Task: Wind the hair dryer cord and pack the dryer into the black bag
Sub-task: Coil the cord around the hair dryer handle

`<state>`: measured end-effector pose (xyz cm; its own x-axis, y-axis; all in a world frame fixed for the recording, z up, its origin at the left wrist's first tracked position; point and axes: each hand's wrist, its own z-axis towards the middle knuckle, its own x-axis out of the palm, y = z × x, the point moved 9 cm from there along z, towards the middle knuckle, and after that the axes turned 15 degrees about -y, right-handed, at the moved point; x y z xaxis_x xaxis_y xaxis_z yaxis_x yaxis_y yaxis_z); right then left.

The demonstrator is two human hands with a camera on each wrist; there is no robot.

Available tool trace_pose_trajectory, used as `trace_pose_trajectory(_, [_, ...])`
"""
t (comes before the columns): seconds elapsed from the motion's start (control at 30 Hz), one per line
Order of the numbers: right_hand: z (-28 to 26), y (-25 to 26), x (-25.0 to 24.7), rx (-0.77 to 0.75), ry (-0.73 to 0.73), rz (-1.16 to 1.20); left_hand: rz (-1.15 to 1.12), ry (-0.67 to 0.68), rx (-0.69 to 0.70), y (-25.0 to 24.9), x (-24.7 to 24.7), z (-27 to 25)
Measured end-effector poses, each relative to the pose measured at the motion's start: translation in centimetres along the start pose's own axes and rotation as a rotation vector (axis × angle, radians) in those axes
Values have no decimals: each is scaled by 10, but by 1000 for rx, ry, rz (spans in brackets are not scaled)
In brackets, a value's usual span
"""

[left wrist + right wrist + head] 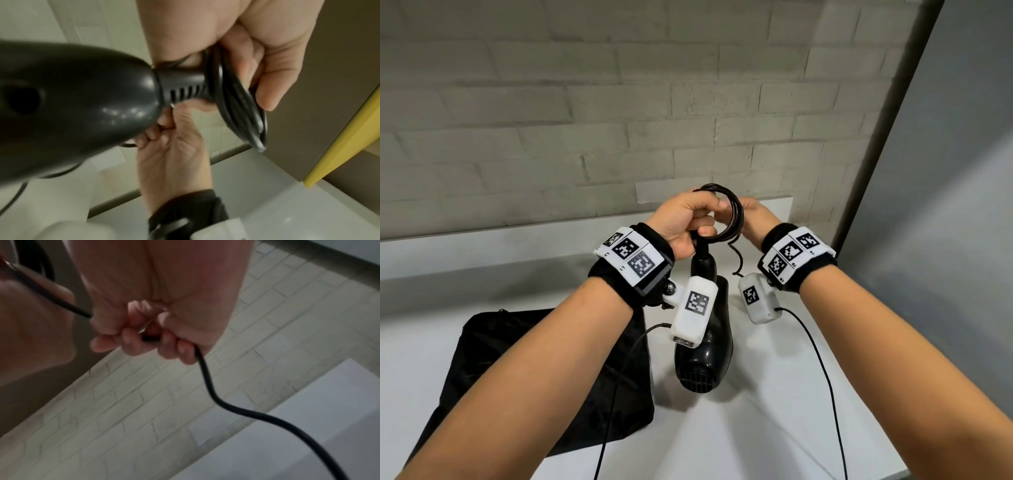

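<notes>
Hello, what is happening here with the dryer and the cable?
A person is winding the dryer's cord. The left hand holds the coil of loops by the end of the dryer handle, so the dryer hangs above the white counter. The right hand grips the loose cord and feeds it to the coil. The black bag lies on the counter, not yet used.

Dryer (703,356): glossy black plastic, smooth. Cord (732,214): smooth black sheath, slight sheen. Bag (493,359), left of dryer: matt black cloth. Counter (756,428) under dryer: smooth white. Wall (585,102) behind dryer: matt, rough brick.
</notes>
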<state>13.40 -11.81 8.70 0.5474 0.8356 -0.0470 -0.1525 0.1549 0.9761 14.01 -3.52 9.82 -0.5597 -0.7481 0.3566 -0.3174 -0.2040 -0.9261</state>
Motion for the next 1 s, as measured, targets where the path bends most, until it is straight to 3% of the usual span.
trace_pose_trajectory(0.27, [15, 32, -27, -129, -232, -243, 58, -6, -94, 15, -1, 2])
trace_pose_trajectory(0.63, [11, 65, -38, -232, -389, -234, 224, 28, -90, 25, 7, 1])
trace_pose_trajectory(0.73, [9, 61, -40, -240, -426, -203, 176, -24, -89, 28, -2, 8])
trace_pose_trajectory(0.83, [3, 54, -37, -252, -409, -163, 38, -145, -69, 23, -19, 19])
trace_pose_trajectory(1.0, [-14, 36, -13, -276, -224, -286, -92, -293, -3, 6, -39, 33])
